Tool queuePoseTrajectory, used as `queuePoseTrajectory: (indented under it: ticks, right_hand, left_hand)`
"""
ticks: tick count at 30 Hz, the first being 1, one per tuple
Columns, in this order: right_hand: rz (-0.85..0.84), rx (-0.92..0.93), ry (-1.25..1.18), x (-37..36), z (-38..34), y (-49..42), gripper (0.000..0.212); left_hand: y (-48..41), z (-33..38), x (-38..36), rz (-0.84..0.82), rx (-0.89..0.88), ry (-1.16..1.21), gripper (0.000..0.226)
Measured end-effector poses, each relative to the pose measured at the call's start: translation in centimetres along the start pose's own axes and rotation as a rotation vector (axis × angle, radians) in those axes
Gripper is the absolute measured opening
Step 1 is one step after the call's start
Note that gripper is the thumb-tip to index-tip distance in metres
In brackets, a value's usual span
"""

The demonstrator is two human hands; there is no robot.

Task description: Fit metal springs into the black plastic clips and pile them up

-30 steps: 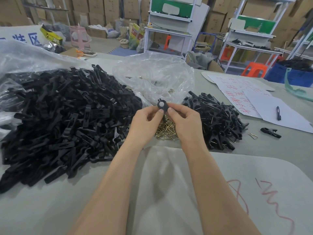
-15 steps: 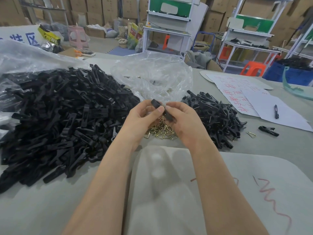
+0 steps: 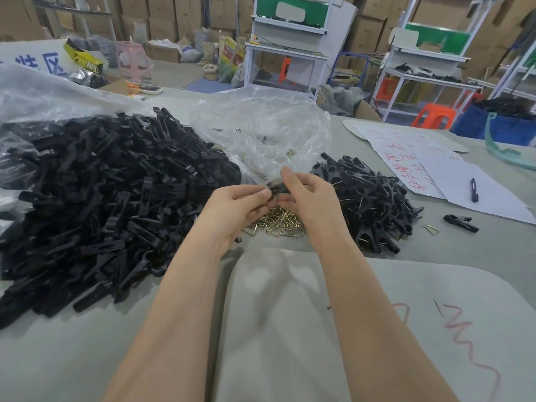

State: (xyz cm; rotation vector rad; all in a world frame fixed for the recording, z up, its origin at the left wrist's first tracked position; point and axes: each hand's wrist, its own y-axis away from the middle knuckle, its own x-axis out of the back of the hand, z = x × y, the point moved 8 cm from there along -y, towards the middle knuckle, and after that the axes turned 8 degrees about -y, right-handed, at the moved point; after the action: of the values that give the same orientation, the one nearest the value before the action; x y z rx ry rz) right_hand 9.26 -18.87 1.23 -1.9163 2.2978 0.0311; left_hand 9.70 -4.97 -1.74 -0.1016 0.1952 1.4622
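Note:
My left hand (image 3: 237, 207) and my right hand (image 3: 310, 198) meet over the table, and both pinch one black plastic clip (image 3: 277, 189) between fingertips; most of the clip is hidden by the fingers. Just below the hands lies a small heap of brass-coloured metal springs (image 3: 278, 224). A big heap of loose black clip parts (image 3: 101, 198) fills the left side. A smaller pile of assembled clips (image 3: 374, 201), with spring wire showing, sits right of my right hand.
A crumpled clear plastic bag (image 3: 261, 132) stands behind the hands. White sheets with red writing (image 3: 429, 166) and a pen (image 3: 474, 189) lie at right, with a single clip (image 3: 459, 222) and a loose spring (image 3: 431, 229) near them. A pale mat (image 3: 377, 329) covers the near table.
The clip, held up end-on a second ago, has been turned down flat between the fingertips. Both hands have sunk slightly toward the springs.

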Motion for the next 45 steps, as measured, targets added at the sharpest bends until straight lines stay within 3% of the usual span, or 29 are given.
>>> queuePoseTrajectory:
  ticks: [4, 6, 8, 10, 12, 16, 21, 24, 27, 30, 33, 39, 45]
  right_hand:
    - [0.030, 0.009, 0.066, -0.1, 0.4, 0.1, 0.032]
    - [-0.018, 0.104, 0.445, -0.7, 0.2, 0.3, 0.023]
    - [-0.202, 0.128, 0.792, -2.8, 1.5, 1.1, 0.016]
    - [-0.356, 0.097, 1.024, -4.6, 3.6, 1.7, 0.020]
    - [-0.361, 0.121, 1.164, -5.4, 4.5, 1.9, 0.023]
    - [-0.291, 0.186, 1.253, -5.9, 4.6, 2.0, 0.026]
    - [-0.341, 0.208, 1.367, -6.2, 5.3, 2.1, 0.032]
    - [-0.229, 0.178, 1.045, -4.9, 3.8, 1.4, 0.021]
    - [-0.019, 0.096, 0.491, -2.1, 1.8, 0.7, 0.006]
    - [0.079, 0.108, 0.198, 0.2, 0.3, 0.1, 0.004]
    - [0.060, 0.099, -0.049, 1.2, -0.7, -0.2, 0.017]
    - [-0.063, 0.147, 0.113, 1.3, -1.4, 0.2, 0.024]
    - [0.084, 0.179, 0.153, 3.5, -1.6, 0.0, 0.012]
  left_hand:
    - [0.1, 0.3, 0.5, 0.056, -0.005, 0.151, 0.011]
    - [0.0, 0.7, 1.2, 0.107, -0.020, 0.358, 0.011]
    - [0.0, 0.8, 1.9, 0.139, -0.009, 0.545, 0.013]
    - [0.0, 0.3, 2.1, 0.159, 0.044, 0.665, 0.016]
    - [0.2, -0.3, 2.0, 0.181, 0.101, 0.768, 0.018]
    - [0.3, -0.5, 1.6, 0.174, 0.136, 0.840, 0.014]
    - [0.3, -0.6, 0.8, 0.083, 0.193, 0.930, 0.009]
    - [0.2, -0.8, 0.8, 0.075, 0.191, 0.917, 0.009]
    - [-0.1, -1.3, 0.5, 0.051, 0.209, 0.753, 0.010]
    - [-0.5, -1.3, 0.3, 0.058, 0.125, 0.466, 0.008]
    - [-0.3, -0.2, 0.1, 0.106, -0.055, 0.037, 0.014]
    - [0.5, 1.4, -1.5, 0.089, -0.249, -0.508, 0.020]
    - [1.0, 1.8, -1.3, 0.190, -0.356, -0.749, 0.019]
